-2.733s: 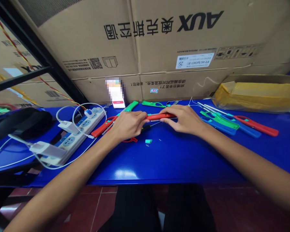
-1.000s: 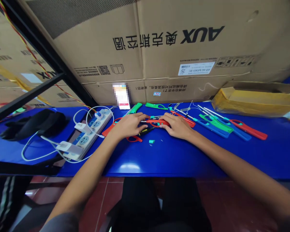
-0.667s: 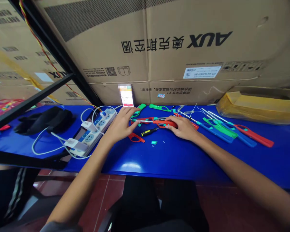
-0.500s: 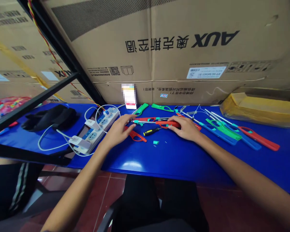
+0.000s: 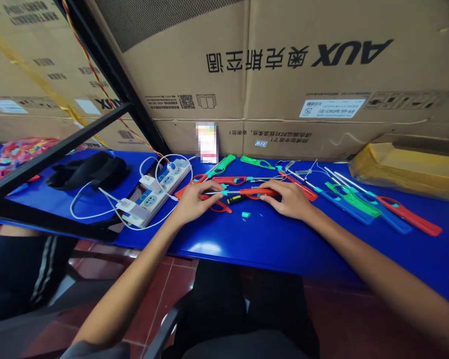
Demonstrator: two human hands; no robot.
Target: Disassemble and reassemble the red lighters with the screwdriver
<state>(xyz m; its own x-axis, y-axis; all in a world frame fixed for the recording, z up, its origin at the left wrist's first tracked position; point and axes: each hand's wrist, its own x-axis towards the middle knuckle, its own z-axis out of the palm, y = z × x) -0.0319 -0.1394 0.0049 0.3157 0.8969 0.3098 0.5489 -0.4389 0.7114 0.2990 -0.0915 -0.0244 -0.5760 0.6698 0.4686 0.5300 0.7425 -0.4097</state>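
A red lighter [image 5: 252, 192] is lying across the centre of the frame between the two hands, its long axis running almost level from left to right; its metal rod is pointing left, its handle right, and one teal collar [image 5: 225, 192] is sitting on the rod. The right hand [image 5: 291, 197] is grasping the handle, fingers closing over it from above and thumb pressing along the near side. The left hand [image 5: 192, 200] is curving around the rod's end, thumb and forefinger standing moderately apart; whether these fingers are gripping the rod, I cannot tell. Counting around the hands: one second red lighter [image 5: 230, 180] is lying just behind, its rod pointing right; one green lighter [image 5: 226, 164] is slanting, its rod pointing lower left; one green shell [image 5: 255, 161] is resting behind centre; one black-and-yellow screwdriver [image 5: 235, 199], partly hidden, is lying just below the held rod; one small teal cap [image 5: 246, 215] is resting nearer the front edge of the surface [image 5: 224, 239]. At right of frame, two blue lighters [image 5: 392, 219], one green piece [image 5: 359, 202] and one red-handled lighter [image 5: 415, 217] are grouping together, handles pointing lower right. One phone [image 5: 208, 142] is leaning against the carton [image 5: 277, 89].
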